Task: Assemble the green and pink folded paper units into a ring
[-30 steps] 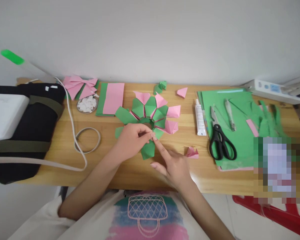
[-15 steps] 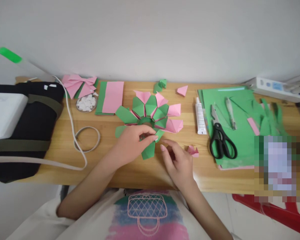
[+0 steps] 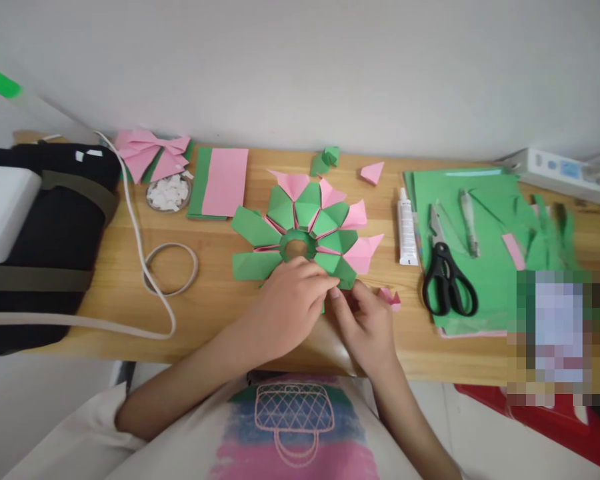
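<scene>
A folded paper flower point(image 3: 257, 227) lies on the wooden table, its green petals set around a round hole and pink folded tips standing on several of them at the back and right. My left hand point(image 3: 293, 310) reaches over its near side and covers part of the ring there, fingers closed on the paper. At the lower right green petal, my right hand point(image 3: 369, 325) pinches the edge between thumb and forefinger, close to my left fingertips. Just beyond my right hand sits a small pink folded piece point(image 3: 391, 298). Petals beneath my left hand are mostly hidden.
Right of the flower are a glue tube point(image 3: 407, 230) and black-handled scissors point(image 3: 445, 277) on green sheets point(image 3: 485, 293). Left are a white cable point(image 3: 143, 253), a dish of white scraps point(image 3: 168, 193) and stacked paper point(image 3: 225, 183). A pink piece point(image 3: 373, 173) lies behind.
My left hand has shifted right along the flower's near side. My right hand has come up to the lower right petal and pinches it. The flower has turned slightly, showing its central hole.
</scene>
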